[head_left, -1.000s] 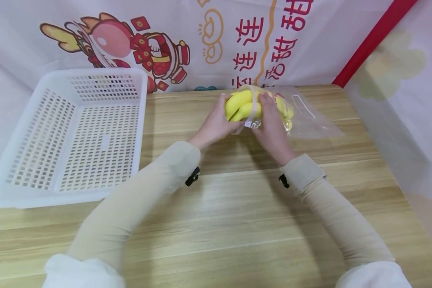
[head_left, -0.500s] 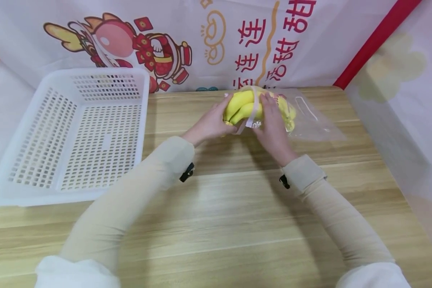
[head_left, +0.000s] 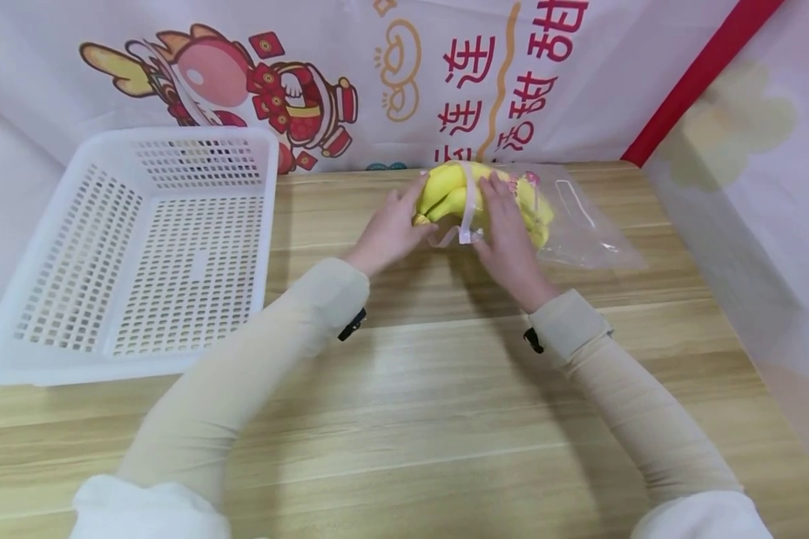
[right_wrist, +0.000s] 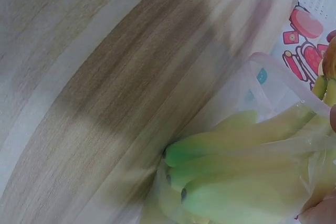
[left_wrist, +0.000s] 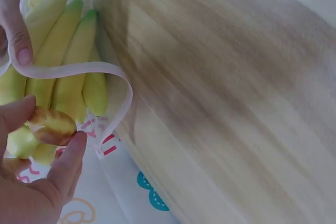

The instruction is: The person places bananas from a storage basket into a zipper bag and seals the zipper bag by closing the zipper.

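Note:
A bunch of yellow bananas (head_left: 445, 180) lies at the back of the table, mostly inside a clear plastic bag (head_left: 593, 232). Their green tips show through the plastic in the right wrist view. My left hand (head_left: 391, 236) pinches the brown stem end (left_wrist: 52, 126) between thumb and fingers, outside the bag's mouth. On the other side, my right hand (head_left: 508, 243) holds the bag round the bananas, its thumb (left_wrist: 23, 53) at the pale pink rim (left_wrist: 79, 69). The bag's flat far end spreads to the right. Part of the bunch is hidden behind the right hand.
A white perforated plastic basket (head_left: 266, 224) stands at the left of the wooden table (head_left: 445, 419). Behind the table hangs a white printed cloth (head_left: 350, 45) with red characters and a cartoon figure. A pale wall (head_left: 748, 247) borders the right side.
The bag's rim has shifted slightly left along the bananas, toward the stem. My left hand has moved a little left and now pinches the stem end. The basket has stayed put.

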Motion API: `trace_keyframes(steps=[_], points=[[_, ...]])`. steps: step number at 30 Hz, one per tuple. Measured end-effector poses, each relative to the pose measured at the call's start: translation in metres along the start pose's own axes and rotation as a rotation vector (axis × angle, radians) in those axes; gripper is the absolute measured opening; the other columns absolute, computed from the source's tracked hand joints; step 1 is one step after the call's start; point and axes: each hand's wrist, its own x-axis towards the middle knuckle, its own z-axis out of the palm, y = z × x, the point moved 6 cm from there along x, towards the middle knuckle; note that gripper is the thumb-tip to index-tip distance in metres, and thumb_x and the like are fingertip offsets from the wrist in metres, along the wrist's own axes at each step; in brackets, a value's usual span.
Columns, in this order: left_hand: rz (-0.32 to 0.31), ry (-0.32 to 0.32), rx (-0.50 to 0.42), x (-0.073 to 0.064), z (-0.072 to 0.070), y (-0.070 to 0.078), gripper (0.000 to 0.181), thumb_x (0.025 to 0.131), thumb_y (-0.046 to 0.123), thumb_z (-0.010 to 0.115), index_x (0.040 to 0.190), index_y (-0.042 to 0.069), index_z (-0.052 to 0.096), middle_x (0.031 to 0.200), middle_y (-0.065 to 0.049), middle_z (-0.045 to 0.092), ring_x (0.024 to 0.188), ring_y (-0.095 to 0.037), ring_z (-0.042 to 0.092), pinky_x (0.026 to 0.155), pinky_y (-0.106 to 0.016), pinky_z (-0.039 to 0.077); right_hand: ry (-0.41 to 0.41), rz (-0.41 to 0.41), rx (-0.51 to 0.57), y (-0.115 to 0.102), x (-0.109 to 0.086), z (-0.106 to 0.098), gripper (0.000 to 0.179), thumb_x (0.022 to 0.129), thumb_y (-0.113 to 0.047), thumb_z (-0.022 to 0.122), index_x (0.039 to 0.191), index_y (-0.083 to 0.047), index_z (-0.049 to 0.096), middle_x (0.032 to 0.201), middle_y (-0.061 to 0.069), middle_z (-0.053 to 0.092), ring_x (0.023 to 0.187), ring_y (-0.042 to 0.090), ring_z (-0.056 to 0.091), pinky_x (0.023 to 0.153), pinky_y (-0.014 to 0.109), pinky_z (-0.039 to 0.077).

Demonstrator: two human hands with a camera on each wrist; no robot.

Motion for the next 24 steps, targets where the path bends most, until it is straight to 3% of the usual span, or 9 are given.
trace_keyframes(steps=[4, 12, 18, 24], points=[[0.025, 0.009, 0.037, 0.000, 0.002, 0.003, 0.082, 0.090, 0.023, 0.065, 0.154, 0.020, 0.014, 0.134, -0.018, 0.049, 0.115, -0.027, 0.052, 0.102, -0.039, 0.046, 0.009, -0.015, -0.006, -0.002, -0.001, -0.001, 0.080, 0.084, 0.006, 0.060, 0.152, -0.006, 0.020, 0.161, 0.013, 0.013, 0.150, 0.028, 0.012, 0.124, 0.040, 0.010], [0.048, 0.012, -0.031, 0.001, 0.008, 0.006, 0.091, 0.082, 0.003, 0.070, 0.154, 0.015, 0.015, 0.142, -0.017, 0.044, 0.127, -0.029, 0.047, 0.110, -0.041, 0.041, 0.025, -0.044, -0.041, -0.004, -0.003, -0.004, 0.078, 0.084, 0.007, 0.058, 0.151, -0.004, 0.020, 0.160, 0.014, 0.014, 0.150, 0.028, 0.011, 0.124, 0.039, 0.007], [0.076, 0.014, -0.043, 0.003, 0.010, 0.008, 0.066, 0.089, 0.001, 0.060, 0.146, 0.004, 0.027, 0.142, -0.015, 0.046, 0.131, -0.028, 0.046, 0.114, -0.037, 0.037, 0.042, -0.040, -0.026, -0.003, 0.000, -0.007, 0.078, 0.085, 0.007, 0.058, 0.151, -0.004, 0.019, 0.160, 0.013, 0.014, 0.150, 0.028, 0.008, 0.125, 0.037, 0.004], [0.088, -0.009, -0.009, 0.003, 0.011, 0.011, 0.055, 0.095, 0.010, 0.056, 0.144, 0.004, 0.032, 0.147, -0.016, 0.040, 0.136, -0.026, 0.041, 0.117, -0.036, 0.033, 0.042, -0.025, -0.027, -0.003, 0.002, -0.008, 0.077, 0.084, 0.007, 0.058, 0.151, -0.003, 0.020, 0.160, 0.013, 0.015, 0.150, 0.029, 0.008, 0.125, 0.037, 0.003]])
